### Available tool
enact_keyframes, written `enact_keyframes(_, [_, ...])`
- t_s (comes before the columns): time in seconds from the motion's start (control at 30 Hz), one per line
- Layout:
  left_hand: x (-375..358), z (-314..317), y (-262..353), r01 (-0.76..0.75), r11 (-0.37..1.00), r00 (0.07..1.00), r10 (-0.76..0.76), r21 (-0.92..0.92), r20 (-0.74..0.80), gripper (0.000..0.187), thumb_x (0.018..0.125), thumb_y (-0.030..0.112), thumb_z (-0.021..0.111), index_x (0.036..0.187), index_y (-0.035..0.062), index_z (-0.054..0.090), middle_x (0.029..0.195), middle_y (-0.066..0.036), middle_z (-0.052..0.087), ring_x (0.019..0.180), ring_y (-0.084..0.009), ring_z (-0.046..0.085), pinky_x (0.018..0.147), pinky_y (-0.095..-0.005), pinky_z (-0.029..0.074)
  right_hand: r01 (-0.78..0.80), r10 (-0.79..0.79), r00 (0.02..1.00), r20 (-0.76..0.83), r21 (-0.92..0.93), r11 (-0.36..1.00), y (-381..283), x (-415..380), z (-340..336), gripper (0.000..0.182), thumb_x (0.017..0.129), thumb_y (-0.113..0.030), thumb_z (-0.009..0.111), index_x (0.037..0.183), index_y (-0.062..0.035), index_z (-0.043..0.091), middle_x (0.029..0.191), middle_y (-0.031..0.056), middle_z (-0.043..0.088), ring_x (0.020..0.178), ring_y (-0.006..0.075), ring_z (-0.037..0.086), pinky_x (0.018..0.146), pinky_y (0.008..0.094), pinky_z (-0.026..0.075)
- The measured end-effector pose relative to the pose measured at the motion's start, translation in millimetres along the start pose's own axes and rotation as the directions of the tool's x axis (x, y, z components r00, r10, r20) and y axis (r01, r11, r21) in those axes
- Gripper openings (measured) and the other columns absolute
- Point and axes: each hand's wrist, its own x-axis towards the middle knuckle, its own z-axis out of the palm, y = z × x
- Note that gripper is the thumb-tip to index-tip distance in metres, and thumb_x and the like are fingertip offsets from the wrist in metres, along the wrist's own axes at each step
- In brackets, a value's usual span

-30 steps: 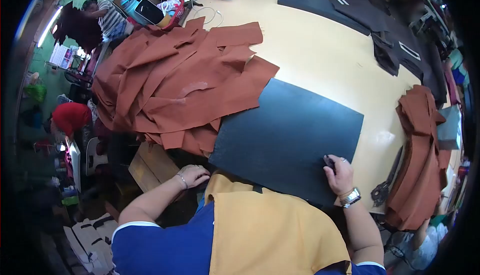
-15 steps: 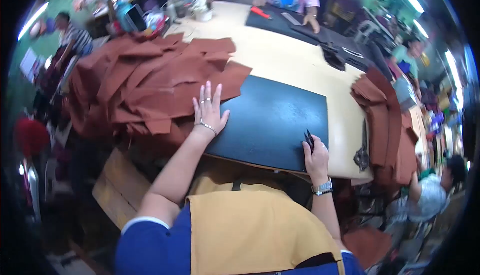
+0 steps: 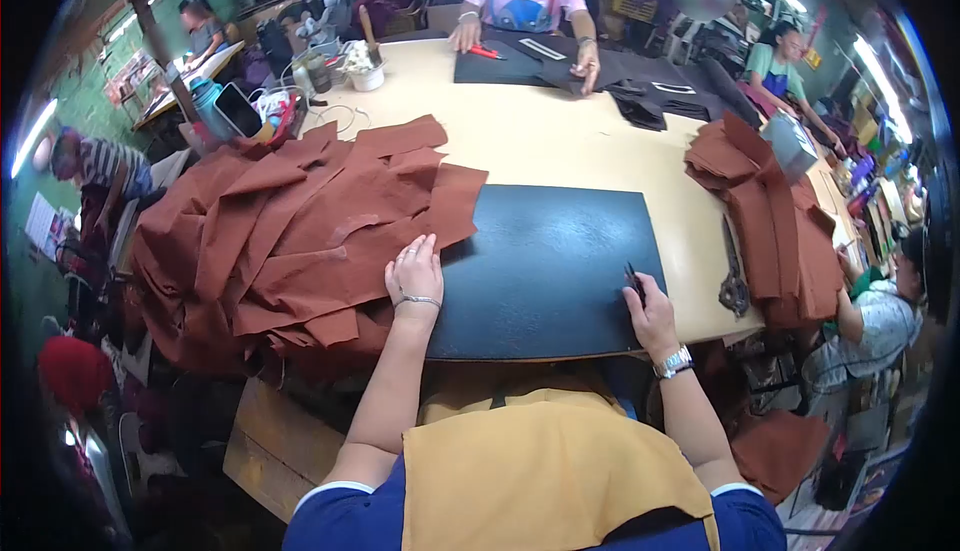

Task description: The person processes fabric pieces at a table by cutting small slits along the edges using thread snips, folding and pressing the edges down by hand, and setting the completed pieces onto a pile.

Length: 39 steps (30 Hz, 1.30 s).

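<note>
Two bare hands are at work at the near edge of a pale tabletop [image 3: 575, 156]. Leftmost lies a loose, overlapping heap of rust-brown cloth pieces [image 3: 280, 241], with one corner reaching over the upper left of a dark board [image 3: 545, 276]. The left hand [image 3: 413, 271] rests at the heap's near right border, beside that board. Its fingers are together and slightly bent over the cloth; whether they pinch a layer cannot be told.

Centrally, the board lies flat along the table's near edge, its middle bare of cloth.

Further right, the right hand [image 3: 652, 318] is over the board's right portion, fingers closed round a small dark pointed tool [image 3: 633, 276], tip upward. Beyond it, dark shears [image 3: 733, 286] lie unheld just beside a folded stack of rust-brown cloth [image 3: 765, 226].

Step in hand, as judged: the left hand is attending to a piece at the heap's border, with the tool held in reserve. Lifting a piece would call for separating a single layer, drawing it level onto the board, and keeping the tool's point away from cloth and fingers.
</note>
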Motion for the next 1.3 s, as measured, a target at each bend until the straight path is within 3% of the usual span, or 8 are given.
enact_keyframes(0.27, [2.4,-37.0,24.2,-0.147,0.818,0.962,-0.011,-0.555,-0.272,0.023,0.097,0.021,0.056,0.113,0.0111,0.07,0.109,-0.012,0.07,0.099,-0.03,0.068,0.083,-0.039,0.055,-0.216,0.147,0.976,0.16,0.648,0.731,-0.4,25.1,26.3,0.015,0.096,-0.016,0.058,0.101,-0.0069,0.047,0.093,0.0019,0.051,0.077,0.0076,0.05,0.06,0.0246,0.049])
enact_keyframes(0.37, [-6.7,-36.0,47.2,-0.291,0.792,0.943,0.142,-0.536,-0.301,0.023,0.095,0.008,0.059,0.115,0.0059,0.069,0.111,-0.015,0.07,0.102,-0.0288,0.069,0.086,-0.0347,0.054,-0.317,0.127,0.93,0.345,0.58,0.75,-71.3,57.1,55.9,0.028,0.094,-0.026,0.066,0.101,-0.0069,0.047,0.088,0.0004,0.049,0.078,0.0076,0.052,0.058,0.0213,0.051])
enact_keyframes(0.63, [-13.0,-38.8,34.7,-0.416,0.884,0.909,0.401,-0.214,-0.112,0.039,0.088,0.04,0.066,0.117,0.0127,0.067,0.121,-0.011,0.066,0.118,-0.0272,0.06,0.102,-0.0493,0.044,-0.41,0.049,0.865,0.499,0.648,0.643,-98.8,101.0,133.4,0.028,0.09,-0.021,0.071,0.094,-0.0115,0.046,0.078,-0.0043,0.046,0.063,0.0044,0.048,0.046,0.0199,0.048])
enact_keyframes(0.8, [37.2,-96.2,-26.6,0.08,0.907,0.987,-0.13,0.413,0.095,0.068,0.088,0.057,0.055,0.144,0.0209,0.043,0.154,-0.014,0.033,0.144,-0.0333,0.029,0.111,-0.067,0.021,-0.276,0.003,0.926,0.379,0.669,0.69,-78.8,105.5,123.1,0.023,0.087,-0.01,0.067,0.091,-0.0108,0.044,0.077,-0.0041,0.045,0.06,0.0048,0.044,0.048,0.0211,0.043])
enact_keyframes(0.9, [72.4,-110.3,-57.0,0.207,0.871,0.891,-0.356,0.446,0.282,0.081,0.087,0.062,0.052,0.154,0.0222,0.029,0.159,-0.018,0.026,0.146,-0.0348,0.027,0.113,-0.0638,0.023,-0.004,-0.096,0.98,0.175,0.498,0.867,-42.2,107.0,105.0,0.02,0.085,-0.005,0.065,0.089,-0.007,0.045,0.075,-0.0026,0.047,0.058,0.0063,0.043,0.05,0.0264,0.042])
enact_keyframes(1.1, [158.4,-95.5,-129.8,0.191,0.877,0.721,-0.431,0.441,0.544,0.104,0.084,0.078,0.04,0.155,0.0049,0.021,0.157,-0.022,0.025,0.145,-0.0366,0.028,0.118,-0.0443,0.024,0.016,-0.015,0.998,-0.061,0.015,1.0,25.1,88.3,6.5,0.017,0.08,-0.004,0.062,0.093,-0.0031,0.051,0.068,0.0127,0.056,0.058,0.0271,0.057,0.058,0.039,0.048])
enact_keyframes(1.2, [162.2,-91.3,-134.2,0.135,0.814,0.777,-0.441,0.565,0.449,0.102,0.084,0.076,0.045,0.157,0.0118,0.014,0.16,-0.021,0.02,0.148,-0.0348,0.022,0.12,-0.0392,0.02,-0.22,0.189,0.956,-0.225,-0.121,0.968,91.2,73.4,-49.5,0.015,0.08,-0.007,0.062,0.092,-0.0048,0.053,0.07,0.0148,0.056,0.063,0.0304,0.06,0.061,0.0408,0.05])
enact_keyframes(1.3, [176.6,-59.0,-172.9,0.124,0.929,0.878,-0.267,0.349,0.397,0.1,0.086,0.069,0.053,0.157,0.0113,0.014,0.161,-0.02,0.015,0.149,-0.035,0.018,0.12,-0.0403,0.02,-0.095,-0.09,0.946,-0.313,-0.528,0.844,134.4,51.3,-97.6,0.02,0.084,-0.013,0.069,0.094,-0.0037,0.054,0.077,0.0138,0.06,0.068,0.032,0.06,0.063,0.04,0.049])
